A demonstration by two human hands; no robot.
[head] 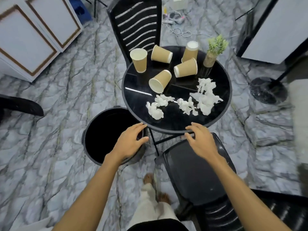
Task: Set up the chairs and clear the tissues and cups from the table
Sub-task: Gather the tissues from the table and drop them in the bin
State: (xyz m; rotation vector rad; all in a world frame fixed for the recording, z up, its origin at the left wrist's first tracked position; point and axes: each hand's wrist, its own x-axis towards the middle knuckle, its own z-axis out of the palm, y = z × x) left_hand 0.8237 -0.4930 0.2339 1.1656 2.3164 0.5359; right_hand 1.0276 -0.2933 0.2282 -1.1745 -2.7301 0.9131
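Note:
A round black table [131, 99] holds several brown paper cups: one upright [139, 60], another upright at the back [190, 51], and three on their sides [161, 54] [185, 68] [160, 81]. Several crumpled white tissues [155, 108] [186, 105] [205, 92] lie on the near half. My left hand [129, 142] hovers over the black bin [103, 135], fingers relaxed, holding nothing. My right hand [198, 140] reaches toward the table's near rim with spread fingers, empty. One black chair [195, 172] stands below my right arm; another [138, 25] stands behind the table.
A small potted plant [212, 50] stands at the table's back right. White cabinets [33, 35] are at the left, a black lamp base [266, 92] at the right, cables [178, 29] on the marble floor behind. My feet [155, 189] are near the chair.

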